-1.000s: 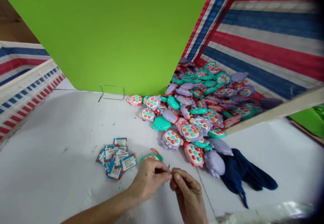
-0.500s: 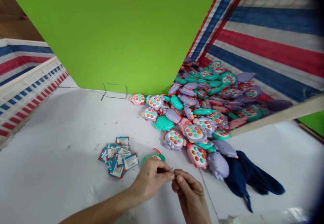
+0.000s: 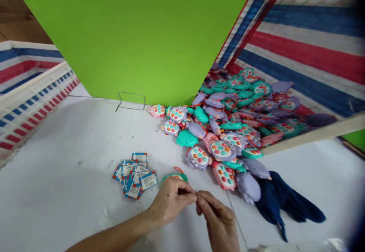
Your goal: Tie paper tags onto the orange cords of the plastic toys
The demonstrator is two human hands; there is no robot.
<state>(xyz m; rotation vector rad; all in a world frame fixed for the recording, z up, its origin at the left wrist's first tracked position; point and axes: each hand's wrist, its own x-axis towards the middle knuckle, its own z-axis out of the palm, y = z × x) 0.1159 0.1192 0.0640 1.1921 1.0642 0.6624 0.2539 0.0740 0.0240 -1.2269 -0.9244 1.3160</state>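
My left hand (image 3: 171, 198) and my right hand (image 3: 215, 216) meet fingertip to fingertip low in the middle of the view. Each is pinched closed around something tiny and thin, mostly hidden by the fingers, so its kind cannot be made out. Just behind my left hand lies a green toy (image 3: 182, 176) with an orange cord loop, partly covered by the hand. A loose pile of blue-edged printed cards (image 3: 135, 176) with barcodes rests on the table to the left.
Many purple, green and pink animal-shaped toys (image 3: 222, 149) spill from a striped-lined bin (image 3: 308, 46) at the right. Dark blue cloth (image 3: 285, 198) lies beside them. A bent wire stand (image 3: 131, 102) stands before the green panel (image 3: 137, 43). A white basket (image 3: 37, 103) is at the left.
The whole view has shifted slightly, so the scene appears a little further right. My hands stay pinched together in nearly the same pose.
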